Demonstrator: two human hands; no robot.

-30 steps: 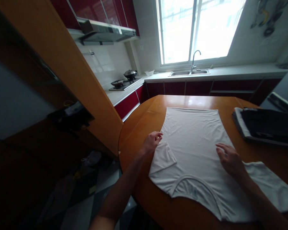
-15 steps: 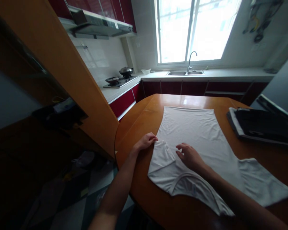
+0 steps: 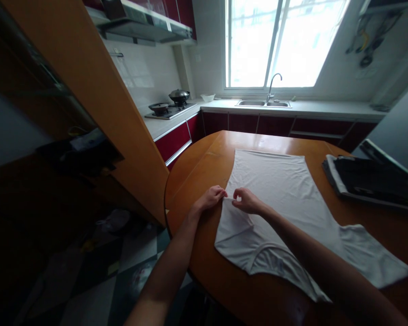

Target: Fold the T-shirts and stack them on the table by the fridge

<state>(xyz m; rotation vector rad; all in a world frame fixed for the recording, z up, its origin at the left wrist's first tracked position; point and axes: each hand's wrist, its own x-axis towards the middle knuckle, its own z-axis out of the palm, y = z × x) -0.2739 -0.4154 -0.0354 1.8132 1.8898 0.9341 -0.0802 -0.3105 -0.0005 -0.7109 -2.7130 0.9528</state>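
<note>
A white T-shirt (image 3: 275, 181) lies spread on the wooden table (image 3: 193, 167), its neckline toward me and its hem at the far side. The left sleeve is folded inward over the body, while the right sleeve stretches out to the side. My left hand (image 3: 215, 197) pinches the edge of the folded sleeve at the shirt's left side. Just to the right, my right hand (image 3: 247, 200) has its thumb and fingers curled on the same sleeve edge, close to the left fingertips.
A stack of folded dark and white clothes (image 3: 370, 181) sits at the table's right. Beyond the table are a counter with a sink (image 3: 253, 103), a stove (image 3: 172, 111) with pans, and a window. An orange wooden panel (image 3: 129, 136) stands at the left.
My right hand has moved left and away from me, from over the shirt to the folded sleeve's edge beside my left hand. The left hand keeps its pinch. The view has shifted slightly.
</note>
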